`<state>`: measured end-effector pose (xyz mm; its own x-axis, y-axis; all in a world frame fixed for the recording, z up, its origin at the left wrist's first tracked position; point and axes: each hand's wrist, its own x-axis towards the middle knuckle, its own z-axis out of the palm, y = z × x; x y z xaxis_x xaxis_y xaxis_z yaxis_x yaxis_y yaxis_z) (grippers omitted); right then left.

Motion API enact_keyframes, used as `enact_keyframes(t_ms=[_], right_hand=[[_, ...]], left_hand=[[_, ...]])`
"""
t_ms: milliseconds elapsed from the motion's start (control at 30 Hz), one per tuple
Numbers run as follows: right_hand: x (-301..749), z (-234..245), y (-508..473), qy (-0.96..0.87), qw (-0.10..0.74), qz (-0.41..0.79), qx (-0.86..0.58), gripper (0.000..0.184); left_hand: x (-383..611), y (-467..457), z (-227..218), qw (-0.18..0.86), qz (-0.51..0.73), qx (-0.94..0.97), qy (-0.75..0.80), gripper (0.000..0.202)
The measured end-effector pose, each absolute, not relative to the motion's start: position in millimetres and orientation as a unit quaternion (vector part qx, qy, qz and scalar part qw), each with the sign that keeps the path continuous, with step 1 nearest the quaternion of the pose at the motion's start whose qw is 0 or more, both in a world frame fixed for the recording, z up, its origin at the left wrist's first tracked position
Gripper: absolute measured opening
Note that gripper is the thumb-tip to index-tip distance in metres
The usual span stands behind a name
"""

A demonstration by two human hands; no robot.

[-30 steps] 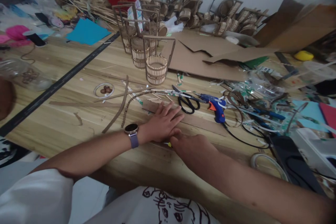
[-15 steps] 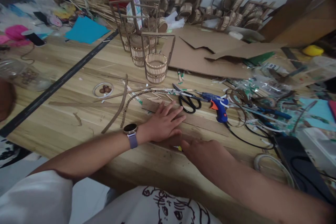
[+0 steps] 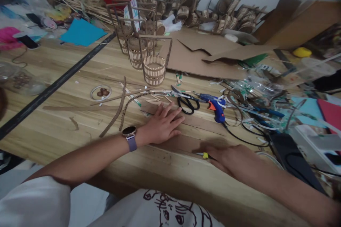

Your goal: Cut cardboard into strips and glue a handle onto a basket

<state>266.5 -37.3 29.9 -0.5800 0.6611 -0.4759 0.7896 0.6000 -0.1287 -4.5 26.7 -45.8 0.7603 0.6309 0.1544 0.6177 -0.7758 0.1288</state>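
My left hand (image 3: 162, 125) lies flat with its fingers spread, pressing on a brown cardboard strip (image 3: 183, 144) near the table's front edge. To its right, my right hand (image 3: 226, 156) is closed on a small yellow utility knife (image 3: 204, 155). Its metal blade points left and lies at the front edge of the cardboard; most of the handle is hidden in my fingers. Beyond my left fingers are black-handled scissors (image 3: 188, 104) and a blue hot glue gun (image 3: 216, 106). Thin brown strips (image 3: 117, 117) lie left of that hand.
A small wooden-slat bucket (image 3: 154, 70) with a tall handle stands ahead, others behind it. Large cardboard sheets (image 3: 197, 56) lie at the back. A ring with brown beads (image 3: 102, 93) sits at left. Plastic scraps (image 3: 262, 85) and a black cable (image 3: 243, 140) clutter the right.
My right hand has slid to the right with the utility knife, away from my left hand, uncovering more of the cardboard strip. The left hand stays flat on the cardboard.
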Motion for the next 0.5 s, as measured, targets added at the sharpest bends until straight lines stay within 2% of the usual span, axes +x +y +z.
enact_keyframes(t_ms=[100, 167, 333, 500], right_hand=[[278, 33, -33, 0.888, 0.106, -0.220, 0.390, 0.027], [266, 34, -33, 0.886, 0.090, -0.209, 0.404, 0.027], [199, 38, -34, 0.871, 0.187, -0.140, 0.433, 0.017], [167, 38, -30, 0.871, 0.231, -0.112, 0.419, 0.022]], left_hand=[[-4, 26, -46, 0.036, 0.098, 0.936, 0.336, 0.055], [-4, 25, -46, 0.036, 0.099, 0.935, 0.338, 0.054], [-4, 25, -47, 0.033, 0.102, 0.932, 0.346, 0.052], [-3, 26, -46, 0.036, 0.088, 0.933, 0.346, 0.052]])
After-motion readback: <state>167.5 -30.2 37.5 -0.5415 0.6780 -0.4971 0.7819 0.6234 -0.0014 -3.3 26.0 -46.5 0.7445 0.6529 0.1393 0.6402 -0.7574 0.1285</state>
